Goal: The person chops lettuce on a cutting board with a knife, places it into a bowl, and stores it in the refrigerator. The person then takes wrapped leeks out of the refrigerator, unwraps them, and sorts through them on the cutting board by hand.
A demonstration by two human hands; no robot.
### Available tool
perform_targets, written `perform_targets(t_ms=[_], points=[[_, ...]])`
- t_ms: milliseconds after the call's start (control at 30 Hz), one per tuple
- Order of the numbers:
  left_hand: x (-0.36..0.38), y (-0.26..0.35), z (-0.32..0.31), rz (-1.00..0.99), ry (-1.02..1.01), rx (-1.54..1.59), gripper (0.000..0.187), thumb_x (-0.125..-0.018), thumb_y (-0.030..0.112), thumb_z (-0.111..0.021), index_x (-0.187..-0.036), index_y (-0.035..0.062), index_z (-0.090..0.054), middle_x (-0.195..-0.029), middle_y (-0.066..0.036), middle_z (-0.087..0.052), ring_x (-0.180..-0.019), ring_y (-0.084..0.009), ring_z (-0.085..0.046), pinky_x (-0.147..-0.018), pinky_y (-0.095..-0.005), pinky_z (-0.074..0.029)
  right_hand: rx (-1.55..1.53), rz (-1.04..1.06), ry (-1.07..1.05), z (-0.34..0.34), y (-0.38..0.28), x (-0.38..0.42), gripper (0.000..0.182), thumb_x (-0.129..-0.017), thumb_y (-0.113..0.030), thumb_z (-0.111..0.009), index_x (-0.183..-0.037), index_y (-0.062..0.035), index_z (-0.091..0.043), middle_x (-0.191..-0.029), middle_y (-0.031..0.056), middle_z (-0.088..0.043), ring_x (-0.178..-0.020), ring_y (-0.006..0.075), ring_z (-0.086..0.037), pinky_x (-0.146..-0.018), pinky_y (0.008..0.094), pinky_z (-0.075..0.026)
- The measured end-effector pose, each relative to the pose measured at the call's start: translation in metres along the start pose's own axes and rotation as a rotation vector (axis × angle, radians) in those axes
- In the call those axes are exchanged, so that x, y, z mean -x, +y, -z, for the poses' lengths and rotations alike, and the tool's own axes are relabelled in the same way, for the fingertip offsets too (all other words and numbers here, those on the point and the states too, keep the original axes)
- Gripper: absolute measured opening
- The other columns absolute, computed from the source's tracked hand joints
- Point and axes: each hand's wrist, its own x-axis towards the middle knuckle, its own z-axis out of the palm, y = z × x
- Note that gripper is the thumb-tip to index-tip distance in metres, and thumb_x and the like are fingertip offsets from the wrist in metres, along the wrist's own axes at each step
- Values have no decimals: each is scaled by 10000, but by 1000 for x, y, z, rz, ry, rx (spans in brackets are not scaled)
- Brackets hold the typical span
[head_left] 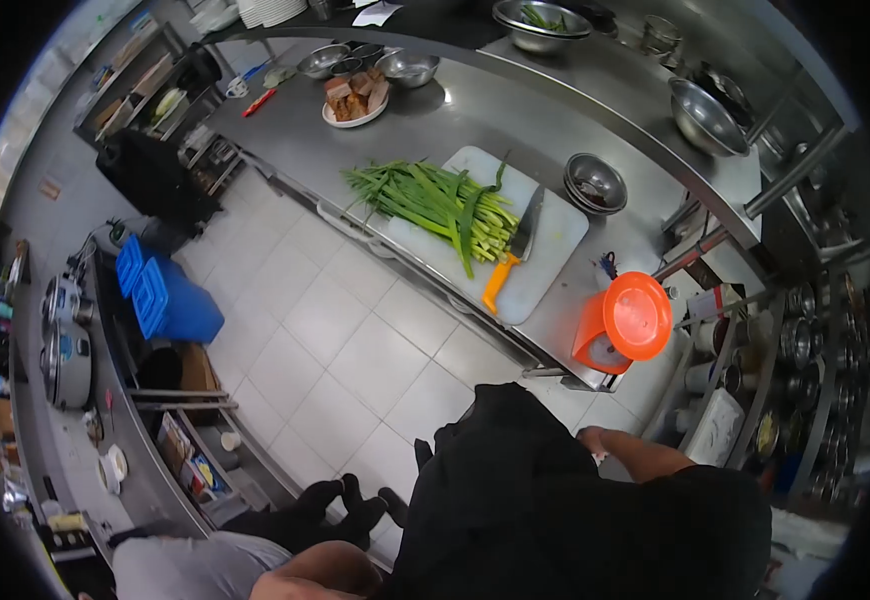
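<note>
My right hand (pixel 593 441) hangs low beside my black clothing, below the counter's end; its fingers are partly hidden and too small to read. My left hand is not in view. On the counter, a white cutting board (pixel 553 270) bears a heap of green scallions (pixel 435 205). A knife (pixel 515 250) with an orange handle lies across the board beside their cut ends, its blade pointing away from me. An orange kitchen scale (pixel 637 315) with a round pan stands at the counter's near right end, closest to my right hand.
Steel bowls (pixel 595 183) sit right of the board. Farther along are a plate of meat pieces (pixel 355 100) and more bowls (pixel 407 68). A blue bin (pixel 177 300) stands on the tiled floor. Another person in a grey shirt (pixel 195 568) is close at lower left. Shelving (pixel 755 390) lines the right.
</note>
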Motion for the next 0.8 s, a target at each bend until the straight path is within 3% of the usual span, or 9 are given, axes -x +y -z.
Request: perform_targets(t_ms=[100, 167, 233, 333, 367, 433, 500, 667, 800], points=[[27, -12, 61, 26, 2, 105, 135, -979, 97, -591, -850, 55, -585, -801, -120, -610, -559, -190, -554, -465, -324, -418, 335, 95, 290, 36, -72, 71, 498, -1004, -464, -585, -1172, -33, -767, -1223, 205, -754, -1135, 377, -732, -974, 511, -577], [50, -32, 103, 63, 4, 176, 176, -1035, 183, -611, -989, 27, -680, -919, -157, -672, -629, -207, -609, -506, -334, -453, 393, 121, 301, 74, -125, 116, 573, -1018, -500, -540, -1208, -4, -757, -1234, 232, -743, -1183, 424, -698, -1074, 502, -516], [72, -68, 139, 389, 179, 47, 227, -965, 107, -701, -1124, -45, -648, -924, -107, -645, -752, -203, -638, -646, -331, -509, 448, 265, 429, 123, -184, 156, 505, -1030, -454, -521, -1183, -49, -780, -1245, 230, -739, -1181, 412, -697, -1035, 504, -538], [62, -156, 166, 1028, 264, -269, 331, -967, 50, -700, -1277, -47, -634, -1021, -90, -669, -790, -159, -625, -706, -310, -532, -11, 473, 831, 205, -250, 206, 440, -1036, -443, -546, -1122, -43, -705, -1058, 219, -755, -1035, 427, -716, -910, 535, -556], [67, -192, 173, 1092, 150, -361, 367, -975, 87, -715, -1317, -17, -631, -1034, -84, -677, -808, -155, -625, -713, -312, -537, -142, 415, 920, 236, -281, 247, 413, -1030, -432, -573, -1118, -49, -698, -1036, 212, -753, -1011, 430, -712, -888, 523, -562], [79, -256, 187, 1209, -46, -460, 419, -982, 143, -740, -1369, 30, -627, -1065, -80, -689, -849, -156, -636, -728, -319, -547, -273, 492, 1182, 307, -294, 225, 429, -1010, -430, -617, -1127, -27, -703, -1027, 221, -749, -1001, 414, -717, -859, 500, -567], [85, -297, 189, 1333, -198, -454, 450, -979, 182, -757, -1394, 65, -626, -1100, -82, -699, -896, -165, -659, -743, -331, -557, -364, 367, 1294, 372, -312, 223, 450, -1012, -445, -617, -1103, -16, -718, -1054, 230, -751, -1022, 406, -718, -879, 502, -565], [64, -357, 210, 1391, -475, -375, 511, -983, 206, -779, -1442, 63, -607, -1166, -100, -702, -962, -174, -690, -801, -308, -564, -317, 137, 1140, 482, -341, 161, 465, -970, -484, -671, -1068, -38, -757, -1111, 205, -764, -1072, 385, -719, -939, 495, -560], [50, -412, 238, 1329, -473, -362, 488, -985, 195, -776, -1421, 44, -616, -1194, -128, -704, -986, -206, -698, -819, -334, -569, -516, 393, 1232, 504, -347, 121, 335, -912, -398, -744, -951, -65, -734, -1005, 183, -766, -953, 371, -732, -854, 457, -571]])
